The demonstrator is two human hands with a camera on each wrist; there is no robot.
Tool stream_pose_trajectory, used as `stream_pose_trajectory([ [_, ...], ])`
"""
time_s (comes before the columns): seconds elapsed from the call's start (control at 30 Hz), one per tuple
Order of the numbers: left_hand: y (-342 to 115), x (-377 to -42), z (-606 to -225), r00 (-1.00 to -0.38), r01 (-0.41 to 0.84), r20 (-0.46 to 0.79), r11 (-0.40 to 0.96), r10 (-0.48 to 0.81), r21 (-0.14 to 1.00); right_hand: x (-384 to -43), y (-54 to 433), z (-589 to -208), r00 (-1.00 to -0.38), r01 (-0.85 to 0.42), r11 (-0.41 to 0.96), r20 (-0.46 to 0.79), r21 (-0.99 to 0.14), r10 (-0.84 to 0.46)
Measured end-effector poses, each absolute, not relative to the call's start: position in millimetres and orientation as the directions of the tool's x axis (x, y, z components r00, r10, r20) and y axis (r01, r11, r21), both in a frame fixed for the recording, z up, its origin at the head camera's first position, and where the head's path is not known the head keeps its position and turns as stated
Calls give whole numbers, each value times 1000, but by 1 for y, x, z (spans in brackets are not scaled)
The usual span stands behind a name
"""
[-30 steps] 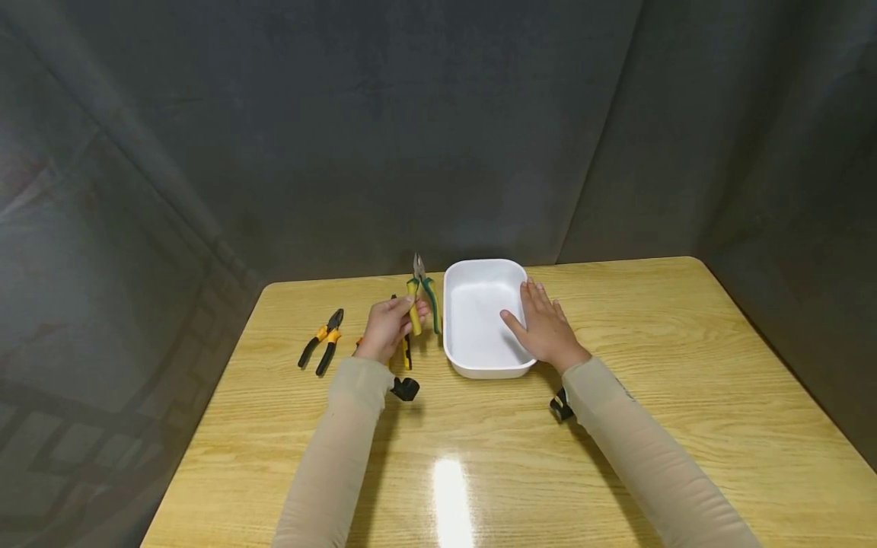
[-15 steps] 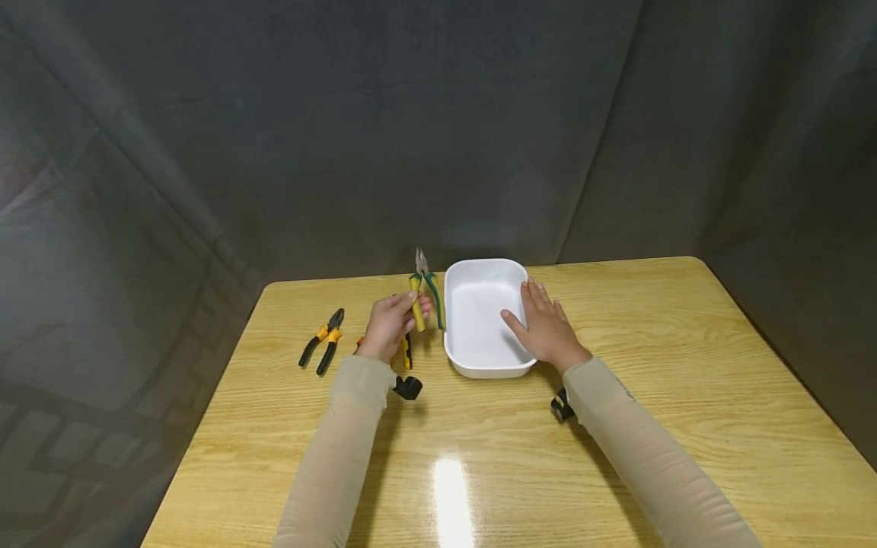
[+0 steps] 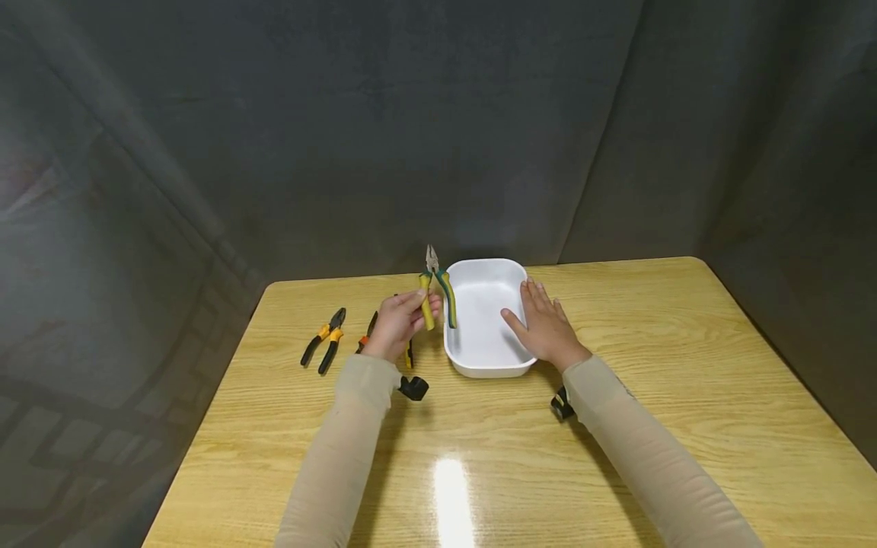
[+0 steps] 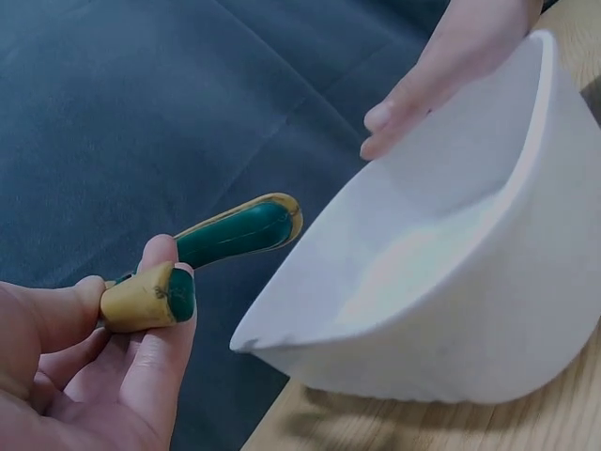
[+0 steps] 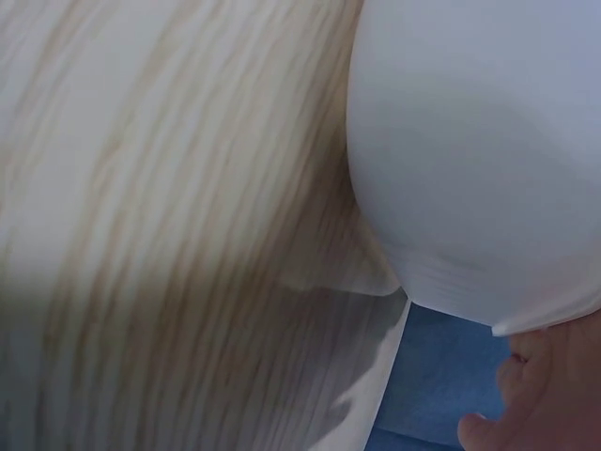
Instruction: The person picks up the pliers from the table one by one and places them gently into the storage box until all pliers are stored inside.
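My left hand (image 3: 400, 326) pinches one yellow-green handle of a pair of pliers (image 3: 431, 262), whose nose points away from me. The pliers' handles are spread, and the free handle (image 4: 239, 235) overlaps the left rim of a white rectangular tub (image 3: 483, 327) in the head view. Nothing lies inside the tub. On its right side rests my right hand (image 3: 548, 329), fingers straight along the rim and thumb reaching over the inside. The right wrist view shows the tub's outer wall (image 5: 470, 160) and part of the right hand (image 5: 549, 395).
Pliers with orange and black handles (image 3: 330, 339) lie at the left of the wooden table (image 3: 651, 342). Between them and the tub are an orange-and-black tool (image 3: 371, 327) and a yellow-and-black tool (image 3: 409, 356), both partly hidden by my left hand. A dark curtain (image 3: 411, 137) hangs behind.
My left hand has moved right with the pliers, bringing them from beside the tub to its left rim. More of the orange-and-black tool now shows. The right hand and tub stay put.
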State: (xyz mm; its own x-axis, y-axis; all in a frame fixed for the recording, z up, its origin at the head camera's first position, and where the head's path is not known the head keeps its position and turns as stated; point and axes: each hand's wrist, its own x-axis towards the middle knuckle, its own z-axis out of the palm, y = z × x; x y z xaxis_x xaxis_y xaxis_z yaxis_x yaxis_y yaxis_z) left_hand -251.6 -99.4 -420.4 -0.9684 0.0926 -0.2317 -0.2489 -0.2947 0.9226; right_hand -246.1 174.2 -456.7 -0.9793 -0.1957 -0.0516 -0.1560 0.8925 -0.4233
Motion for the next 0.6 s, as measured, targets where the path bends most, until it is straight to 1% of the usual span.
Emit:
stream_pose_trajectory([
  [0.23,-92,-250,-420,-967,-254,-231,-349,107,902,-246,173,-457,-976,-170,885,-50,-433,-212],
  [0.6,-79,-246,-422,-962,-271,-239,-330,136,904,-244,171,-453,-977,-156,891,-63,-427,-202],
])
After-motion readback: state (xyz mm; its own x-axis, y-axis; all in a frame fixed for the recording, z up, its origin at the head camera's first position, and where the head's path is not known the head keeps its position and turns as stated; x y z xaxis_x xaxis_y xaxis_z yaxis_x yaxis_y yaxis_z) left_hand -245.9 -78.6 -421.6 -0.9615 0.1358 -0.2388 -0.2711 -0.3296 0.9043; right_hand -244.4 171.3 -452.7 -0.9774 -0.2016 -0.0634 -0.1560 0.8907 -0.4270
